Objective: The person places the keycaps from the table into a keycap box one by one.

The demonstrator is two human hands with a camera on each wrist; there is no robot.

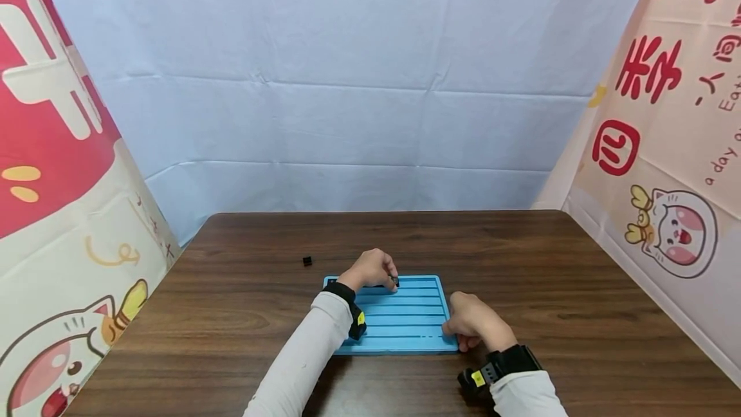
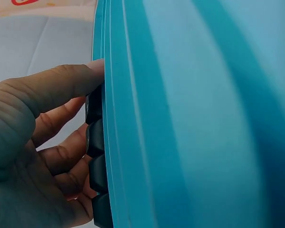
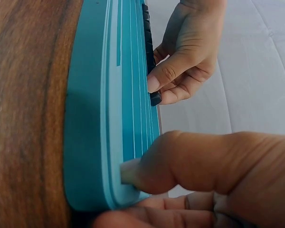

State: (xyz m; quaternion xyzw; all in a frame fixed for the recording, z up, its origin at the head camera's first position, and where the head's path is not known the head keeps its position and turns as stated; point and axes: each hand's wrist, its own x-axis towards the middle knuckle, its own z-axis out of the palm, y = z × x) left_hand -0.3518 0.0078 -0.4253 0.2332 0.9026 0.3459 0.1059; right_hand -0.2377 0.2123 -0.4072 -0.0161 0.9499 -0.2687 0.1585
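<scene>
We see a flat light-blue rectangular plastic tray with long parallel grooves (image 1: 405,317) lying on the near middle of a dark brown wood-grain table (image 1: 231,314). In its farthest groove sits a row of small black blocks (image 3: 148,42), set end to end along the back edge.

Our left hand (image 1: 370,270) is at that back edge, its thumb and curled fingers (image 3: 168,76) pinching the last block of the row at the row's right end. In the left wrist view the thumb lies across the top of the blocks while the other fingers curl behind them.

Our right hand (image 1: 475,324) grips the tray's near right corner, thumb (image 3: 147,166) pressed flat on the top face and the remaining fingers folded under the rim.

One more small black cube (image 1: 307,260) lies alone on the table, apart from the tray's back left corner.

Pale blue cloth (image 1: 347,82) hangs behind the table, with printed cartoon banners (image 1: 666,147) at both sides.
</scene>
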